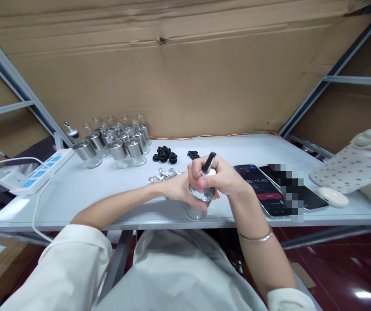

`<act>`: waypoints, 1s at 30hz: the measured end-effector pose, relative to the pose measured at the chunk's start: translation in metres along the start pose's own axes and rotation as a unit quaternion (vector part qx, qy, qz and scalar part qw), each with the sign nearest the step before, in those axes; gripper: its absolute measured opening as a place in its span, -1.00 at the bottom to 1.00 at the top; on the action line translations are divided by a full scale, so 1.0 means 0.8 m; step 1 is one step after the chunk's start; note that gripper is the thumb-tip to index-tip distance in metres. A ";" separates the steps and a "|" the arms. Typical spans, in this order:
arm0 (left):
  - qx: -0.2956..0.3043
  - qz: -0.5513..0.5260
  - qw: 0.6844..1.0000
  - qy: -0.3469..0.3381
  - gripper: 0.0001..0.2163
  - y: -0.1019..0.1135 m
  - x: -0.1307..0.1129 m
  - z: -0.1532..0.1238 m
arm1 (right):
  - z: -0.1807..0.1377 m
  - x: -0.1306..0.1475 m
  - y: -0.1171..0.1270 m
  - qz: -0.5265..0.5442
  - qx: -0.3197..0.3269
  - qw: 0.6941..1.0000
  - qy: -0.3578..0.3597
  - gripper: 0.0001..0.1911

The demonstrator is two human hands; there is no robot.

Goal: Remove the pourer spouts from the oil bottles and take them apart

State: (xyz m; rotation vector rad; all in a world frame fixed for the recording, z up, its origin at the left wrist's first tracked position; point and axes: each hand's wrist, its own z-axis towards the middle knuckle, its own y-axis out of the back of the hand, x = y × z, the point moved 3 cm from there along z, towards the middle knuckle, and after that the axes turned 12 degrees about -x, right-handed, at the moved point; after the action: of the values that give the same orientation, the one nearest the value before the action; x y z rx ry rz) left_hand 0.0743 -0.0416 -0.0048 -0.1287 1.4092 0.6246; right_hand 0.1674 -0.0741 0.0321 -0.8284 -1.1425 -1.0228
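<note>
My left hand (182, 190) is wrapped round a small glass bottle with a silver metal collar (200, 203), held just above the front edge of the white table (114, 190). My right hand (220, 175) is closed over the bottle's top and pinches a dark, flat spout piece (209, 163) that sticks up from it. Just behind my left hand lie a few small silver parts (161, 174). Farther back sit a pile of black rubber rings (165, 155) and some small black parts (193, 154).
A group of several finished bottles (117, 144) stands at the back left. A white and blue power strip (34, 175) lies at the left edge. Two phones (264, 188) and a white mouse (332, 196) lie on the right. Cardboard lines the wall behind.
</note>
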 end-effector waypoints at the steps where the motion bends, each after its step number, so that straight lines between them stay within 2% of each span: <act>1: 0.002 -0.006 1.000 0.004 -0.68 -0.001 0.000 0.000 | 0.000 -0.002 0.002 0.018 0.022 1.000 0.003 -0.62; 4: 0.008 -0.014 1.000 -0.001 -0.68 -0.004 -0.001 -0.001 | 0.001 -0.006 0.003 0.050 0.059 0.997 0.017 -0.62; 7: -0.001 -0.019 1.000 -0.015 -0.68 -0.006 -0.001 -0.002 | -0.001 -0.004 0.001 0.062 0.040 0.996 0.049 -0.61; 11: -0.017 -0.011 1.000 -0.015 -0.69 -0.008 0.002 -0.003 | -0.006 0.001 -0.002 -0.001 -0.064 0.994 0.093 -0.63; 13: -0.022 0.000 1.000 -0.016 -0.69 -0.008 0.004 -0.003 | -0.010 0.004 -0.005 -0.035 -0.123 0.984 0.124 -0.66; 15: -0.053 0.018 0.998 -0.021 -0.64 -0.005 0.006 -0.002 | -0.014 0.006 -0.008 -0.059 -0.168 0.972 0.157 -0.69; 18: -0.103 0.064 0.993 0.002 -0.60 -0.001 0.009 -0.003 | -0.019 0.006 -0.012 -0.108 -0.239 0.942 0.208 -0.73; 22: -0.122 0.099 0.987 0.043 -0.66 0.002 0.009 -0.004 | -0.023 0.000 -0.013 -0.150 -0.328 0.892 0.274 -0.72; 24: -0.129 0.087 0.987 0.039 -0.67 0.002 0.009 -0.004 | -0.022 -0.005 -0.012 -0.156 -0.346 0.883 0.277 -0.67; 26: -0.131 0.062 0.989 0.034 -0.66 0.003 0.011 -0.003 | -0.020 -0.008 -0.011 -0.150 -0.346 0.889 0.262 -0.65; 30: -0.132 0.036 0.990 0.038 -0.62 0.002 0.017 -0.003 | -0.014 -0.006 -0.011 -0.086 -0.308 0.925 0.207 -0.59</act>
State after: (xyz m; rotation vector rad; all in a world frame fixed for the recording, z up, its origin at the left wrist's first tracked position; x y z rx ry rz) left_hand 0.0720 -0.0366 -0.0173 -0.3159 1.4040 0.8736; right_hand 0.1619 -0.0861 0.0254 -0.9440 -0.5302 -1.6590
